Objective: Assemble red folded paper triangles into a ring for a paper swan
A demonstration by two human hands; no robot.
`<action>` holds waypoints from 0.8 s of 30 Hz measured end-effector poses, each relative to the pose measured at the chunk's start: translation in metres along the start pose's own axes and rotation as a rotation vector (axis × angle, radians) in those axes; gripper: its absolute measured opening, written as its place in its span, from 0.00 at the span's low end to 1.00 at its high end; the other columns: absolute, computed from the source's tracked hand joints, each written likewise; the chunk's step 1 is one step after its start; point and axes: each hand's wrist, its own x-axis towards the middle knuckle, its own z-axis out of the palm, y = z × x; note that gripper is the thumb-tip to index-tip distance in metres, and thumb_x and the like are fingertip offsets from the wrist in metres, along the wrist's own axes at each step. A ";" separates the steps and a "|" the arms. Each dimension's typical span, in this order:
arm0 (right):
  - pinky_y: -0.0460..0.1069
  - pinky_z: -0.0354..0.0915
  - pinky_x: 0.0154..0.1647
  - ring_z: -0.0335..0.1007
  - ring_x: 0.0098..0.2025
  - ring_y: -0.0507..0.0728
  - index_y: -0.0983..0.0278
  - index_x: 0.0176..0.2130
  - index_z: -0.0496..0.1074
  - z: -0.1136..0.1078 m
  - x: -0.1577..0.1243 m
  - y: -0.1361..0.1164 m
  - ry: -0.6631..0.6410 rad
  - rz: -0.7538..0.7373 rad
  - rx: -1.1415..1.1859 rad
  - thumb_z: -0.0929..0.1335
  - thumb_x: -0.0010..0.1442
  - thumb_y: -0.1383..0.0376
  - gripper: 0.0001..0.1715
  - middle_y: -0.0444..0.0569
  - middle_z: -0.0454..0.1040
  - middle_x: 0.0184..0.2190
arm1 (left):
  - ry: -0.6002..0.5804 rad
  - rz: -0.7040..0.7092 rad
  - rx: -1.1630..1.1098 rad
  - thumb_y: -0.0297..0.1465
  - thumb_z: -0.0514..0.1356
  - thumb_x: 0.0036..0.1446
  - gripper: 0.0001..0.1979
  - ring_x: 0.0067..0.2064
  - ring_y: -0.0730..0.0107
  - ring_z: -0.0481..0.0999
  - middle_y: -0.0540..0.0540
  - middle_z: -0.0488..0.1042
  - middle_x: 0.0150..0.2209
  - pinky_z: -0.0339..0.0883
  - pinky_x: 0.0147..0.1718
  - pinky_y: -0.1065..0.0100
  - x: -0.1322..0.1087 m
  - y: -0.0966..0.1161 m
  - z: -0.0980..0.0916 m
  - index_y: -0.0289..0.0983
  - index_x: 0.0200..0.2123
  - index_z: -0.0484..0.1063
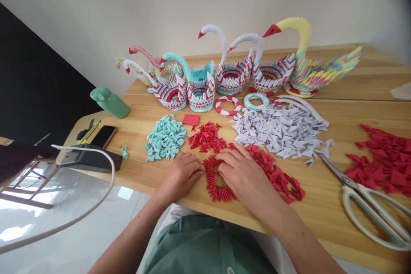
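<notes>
A ring of folded red paper pieces (221, 193) lies on the table close to its front edge, its points fanning outward. At its left side my left hand (183, 174) is closed, thumb and fingers pinching the outer points. My right hand (240, 173) is closed over the ring's right side with curled fingers, covering that part. Beyond the ring sits a small pile of red paper triangles (207, 136). More red triangles (278, 175) spread to the right, partly behind my right hand. A heap of teal triangles (165, 138) lies beyond my left hand.
Several paper swans (201, 90) line the back of the wooden table. Before them are two finished rings (227, 106) and a large white triangle heap (276, 128). Scissors (359, 188) and more red pieces (382, 158) lie right; a phone (104, 136) and green bottle (111, 103) left.
</notes>
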 end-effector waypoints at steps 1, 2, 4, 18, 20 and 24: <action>0.65 0.56 0.68 0.72 0.51 0.60 0.63 0.29 0.75 -0.001 -0.001 0.000 0.000 0.000 -0.005 0.69 0.58 0.77 0.11 0.49 0.78 0.43 | 0.002 0.003 -0.009 0.31 0.54 0.70 0.13 0.35 0.66 0.71 0.46 0.77 0.32 0.61 0.39 0.63 0.000 0.000 0.000 0.35 0.32 0.73; 0.64 0.56 0.68 0.72 0.51 0.60 0.63 0.29 0.75 -0.001 -0.001 0.001 0.004 0.000 -0.011 0.69 0.58 0.77 0.11 0.49 0.78 0.43 | 0.003 0.006 -0.019 0.31 0.54 0.70 0.13 0.36 0.66 0.72 0.46 0.77 0.33 0.61 0.39 0.62 0.000 0.000 0.000 0.35 0.32 0.73; 0.64 0.56 0.67 0.72 0.51 0.60 0.63 0.29 0.75 -0.003 -0.001 0.001 0.018 0.007 -0.032 0.69 0.59 0.77 0.11 0.49 0.78 0.43 | 0.013 0.010 -0.034 0.31 0.55 0.69 0.12 0.36 0.66 0.72 0.46 0.77 0.33 0.60 0.40 0.62 -0.001 -0.001 0.000 0.36 0.33 0.73; 0.65 0.55 0.68 0.72 0.48 0.59 0.63 0.30 0.74 0.003 0.001 -0.003 -0.003 -0.009 -0.036 0.67 0.60 0.77 0.12 0.49 0.78 0.41 | 0.092 0.067 0.019 0.32 0.55 0.69 0.14 0.35 0.67 0.71 0.46 0.77 0.32 0.61 0.39 0.63 0.000 0.011 0.004 0.37 0.32 0.76; 0.65 0.55 0.68 0.72 0.48 0.59 0.63 0.31 0.74 0.004 0.001 -0.004 0.001 -0.014 -0.033 0.67 0.60 0.77 0.12 0.49 0.77 0.40 | 0.071 0.062 0.032 0.32 0.54 0.70 0.14 0.35 0.68 0.71 0.46 0.77 0.32 0.61 0.38 0.63 -0.001 0.011 0.004 0.36 0.32 0.75; 0.64 0.55 0.68 0.72 0.47 0.58 0.63 0.31 0.74 0.005 0.002 -0.005 -0.004 -0.034 -0.046 0.66 0.60 0.78 0.14 0.49 0.77 0.39 | 0.029 0.051 0.035 0.28 0.55 0.69 0.13 0.34 0.68 0.71 0.46 0.77 0.32 0.61 0.39 0.63 -0.001 0.011 0.005 0.35 0.31 0.73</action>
